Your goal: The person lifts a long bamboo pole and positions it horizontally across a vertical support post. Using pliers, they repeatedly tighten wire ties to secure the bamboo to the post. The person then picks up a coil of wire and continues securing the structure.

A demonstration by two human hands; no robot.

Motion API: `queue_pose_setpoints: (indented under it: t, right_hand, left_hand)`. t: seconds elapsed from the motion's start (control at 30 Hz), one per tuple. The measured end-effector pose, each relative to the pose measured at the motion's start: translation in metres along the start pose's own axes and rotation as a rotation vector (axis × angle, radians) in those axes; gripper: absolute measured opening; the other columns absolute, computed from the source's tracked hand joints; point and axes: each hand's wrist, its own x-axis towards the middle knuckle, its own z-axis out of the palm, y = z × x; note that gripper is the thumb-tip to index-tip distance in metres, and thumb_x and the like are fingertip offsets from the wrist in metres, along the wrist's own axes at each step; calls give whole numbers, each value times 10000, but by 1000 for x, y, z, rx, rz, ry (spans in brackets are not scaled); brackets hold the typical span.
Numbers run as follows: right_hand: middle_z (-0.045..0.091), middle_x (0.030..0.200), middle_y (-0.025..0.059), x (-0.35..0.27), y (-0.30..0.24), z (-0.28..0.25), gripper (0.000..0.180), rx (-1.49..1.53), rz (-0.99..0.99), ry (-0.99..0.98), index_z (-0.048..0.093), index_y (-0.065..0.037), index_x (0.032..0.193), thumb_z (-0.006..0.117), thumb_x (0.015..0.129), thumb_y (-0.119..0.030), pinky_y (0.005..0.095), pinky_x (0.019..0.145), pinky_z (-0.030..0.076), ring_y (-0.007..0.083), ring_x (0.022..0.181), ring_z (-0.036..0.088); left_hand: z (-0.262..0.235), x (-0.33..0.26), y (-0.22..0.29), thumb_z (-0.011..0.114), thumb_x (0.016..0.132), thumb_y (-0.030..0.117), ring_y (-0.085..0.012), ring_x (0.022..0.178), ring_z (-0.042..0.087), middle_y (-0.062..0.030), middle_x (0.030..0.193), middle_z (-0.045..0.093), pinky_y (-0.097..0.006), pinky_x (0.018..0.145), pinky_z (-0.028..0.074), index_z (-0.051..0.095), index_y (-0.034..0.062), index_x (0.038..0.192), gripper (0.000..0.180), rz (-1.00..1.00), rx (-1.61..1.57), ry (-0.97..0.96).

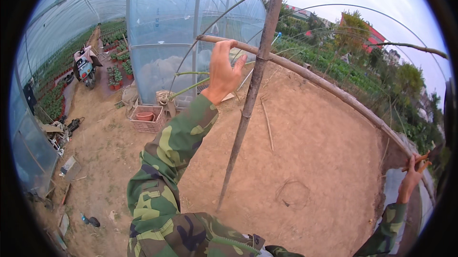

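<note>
The left hand [223, 68] reaches up and curls its fingers over the top of a long bamboo pole [329, 87], gripping it near its left end, thumb spread beside it. The pole runs slightly downhill from that hand across the frame to the right, where the right hand [413, 171] closes around its far end at the picture's edge; the fingers there wrap the pole, though the fisheye blur hides the finer detail. An upright stake [248, 104] stands in the bare soil [310, 161] and crosses the pole just right of the left hand, the two touching at the crossing, where a tie seems to bind them. Both arms wear camouflage sleeves [167, 161]. Thin metal hoops [334, 11] arch overhead. Behind the left hand stands a plastic-covered greenhouse [167, 28], with a pink crate [147, 118] holding a red pot at its foot. Further left, a scooter [86, 66] is parked among rows of potted plants [117, 73].
</note>
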Motion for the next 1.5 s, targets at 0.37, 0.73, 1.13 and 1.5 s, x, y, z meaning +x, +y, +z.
queue_pose_setpoints:
  t: [0.37, 0.73, 1.13, 1.5]
  right_hand:
    - [607, 1099, 16, 4, 5, -10, 251, 51, 15, -54, 581, -57, 1231, 650, 1006, -145, 268, 764, 504, 127, 931, 631]
    - [591, 1178, 52, -1, -23, 4, 184, 154, -61, -87, 578, -32, 1151, 647, 1004, -118, 343, 937, 549, 144, 1057, 601]
    - [628, 1128, 28, -11, -43, -7, 167, 125, -68, -63, 588, -69, 1137, 659, 1000, -133, 311, 868, 538, 150, 947, 652]
    - [650, 1115, 10, -31, -49, -6, 190, 111, -97, -52, 618, -89, 1156, 669, 1002, -189, 260, 712, 527, 128, 908, 679]
  left_hand:
    - [18, 18, -24, 740, 902, 193, -297, 1137, 586, -170, 1228, 567, -410, 966, 482, 555, -29, 1262, 461, -36, -128, -56]
    - [0, 61, -37, 826, 788, 532, -363, 1212, 502, -211, 1262, 515, -481, 1034, 400, 475, -58, 1324, 871, 85, 45, 9]
    - [-15, 83, -47, 838, 687, 652, -342, 1309, 481, -193, 1344, 548, -490, 1081, 357, 476, -28, 1381, 1037, 186, 194, -151]
    - [-10, 97, -40, 824, 782, 534, -337, 1195, 575, -196, 1248, 588, -438, 1014, 463, 524, -25, 1251, 789, 209, 135, -144]
